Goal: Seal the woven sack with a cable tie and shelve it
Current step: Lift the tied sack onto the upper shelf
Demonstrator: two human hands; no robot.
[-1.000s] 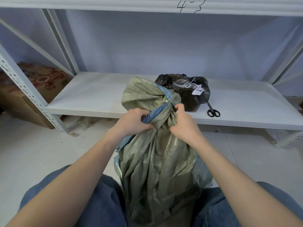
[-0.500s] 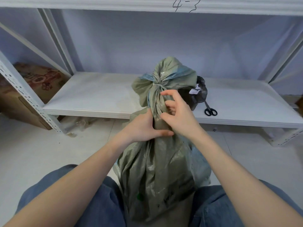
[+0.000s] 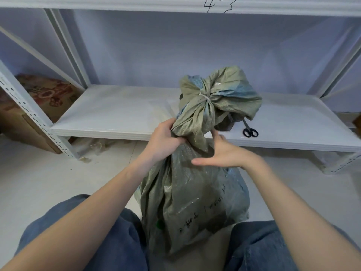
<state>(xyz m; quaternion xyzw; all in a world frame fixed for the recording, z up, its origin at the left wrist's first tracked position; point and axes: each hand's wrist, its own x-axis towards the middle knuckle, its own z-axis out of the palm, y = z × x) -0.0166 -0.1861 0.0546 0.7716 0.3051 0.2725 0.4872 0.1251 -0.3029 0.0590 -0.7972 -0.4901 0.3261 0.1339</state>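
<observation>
A grey-green woven sack (image 3: pixel 193 200) stands on the floor between my knees, with black handwriting on its side. Its gathered top flares out above a thin white cable tie (image 3: pixel 205 97) cinched round the neck. My left hand (image 3: pixel 163 140) grips the twisted neck just below the tie. My right hand (image 3: pixel 224 153) rests on the sack's right shoulder with fingers spread and the thumb stretched left, holding nothing. The white metal shelf (image 3: pixel 117 112) runs across just behind the sack.
Black scissors (image 3: pixel 250 131) lie on the shelf to the right of the sack. A dark plastic bag (image 3: pixel 224 124) sits mostly hidden behind the sack's top. A printed cardboard box (image 3: pixel 39 106) stands on the floor at far left, beside the perforated shelf post (image 3: pixel 29 112).
The sack's tied top has swung to the right and up. My right hand let go of the neck and dropped to the sack's shoulder. My left hand shifted up onto the neck.
</observation>
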